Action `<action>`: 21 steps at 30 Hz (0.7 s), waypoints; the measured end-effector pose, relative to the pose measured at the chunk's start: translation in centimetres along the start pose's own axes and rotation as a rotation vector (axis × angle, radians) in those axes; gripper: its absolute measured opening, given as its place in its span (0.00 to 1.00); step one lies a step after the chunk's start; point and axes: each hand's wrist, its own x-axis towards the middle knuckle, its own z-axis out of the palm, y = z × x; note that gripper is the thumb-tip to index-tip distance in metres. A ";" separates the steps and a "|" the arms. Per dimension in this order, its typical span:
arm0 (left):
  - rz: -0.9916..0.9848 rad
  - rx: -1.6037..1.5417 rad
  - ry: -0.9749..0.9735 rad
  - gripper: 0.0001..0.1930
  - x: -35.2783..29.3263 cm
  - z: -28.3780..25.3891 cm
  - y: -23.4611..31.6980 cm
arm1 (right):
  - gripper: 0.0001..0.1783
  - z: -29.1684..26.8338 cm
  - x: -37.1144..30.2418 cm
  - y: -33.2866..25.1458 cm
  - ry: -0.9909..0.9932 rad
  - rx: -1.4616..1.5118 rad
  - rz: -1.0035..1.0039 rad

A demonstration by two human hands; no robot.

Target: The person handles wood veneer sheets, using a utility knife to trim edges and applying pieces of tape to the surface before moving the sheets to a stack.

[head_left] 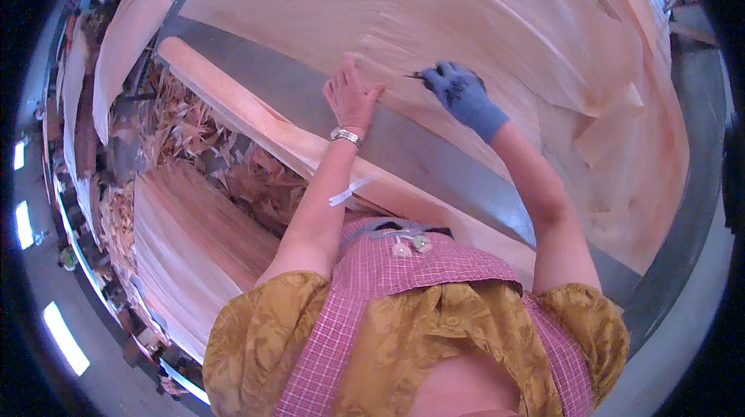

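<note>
Around me is a workshop with a grey floor and, far to the left, bright white patches that may be windows or lamps. I face a broad grey table (264,79), its bare surface showing as a slanting band, with large, thin, pale-tan wood sheets (310,13) spread over the far side. They overlap and ripple toward the right, where a torn piece (609,130) lies on top.

My right hand (464,99), in a blue glove, is closed around a dark thin tool (417,75). Most of it is hidden inside my fist; a narrow end sticks out just past my curled fingers, above the wood. That end points left, toward my other hand, and its visible long axis runs nearly straight across from right to left. I cannot tell whether the tip touches the wood.

My left hand (353,99) is bare and holds nothing, fingers and thumb spread over the near edge of the sheets, a little apart from the tool's tip. I wear a silver watch (347,135) on that wrist.

Nearer me, a long folded strip (225,91) of wood slants beneath my left forearm. To the left lie a heap of curled scraps (182,122) and more large sheets (178,238).
</note>
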 end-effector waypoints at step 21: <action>0.098 0.150 -0.426 0.37 3.9 -0.8 2.9 | 0.11 0.7 3.5 11.8 -0.299 -0.180 -0.157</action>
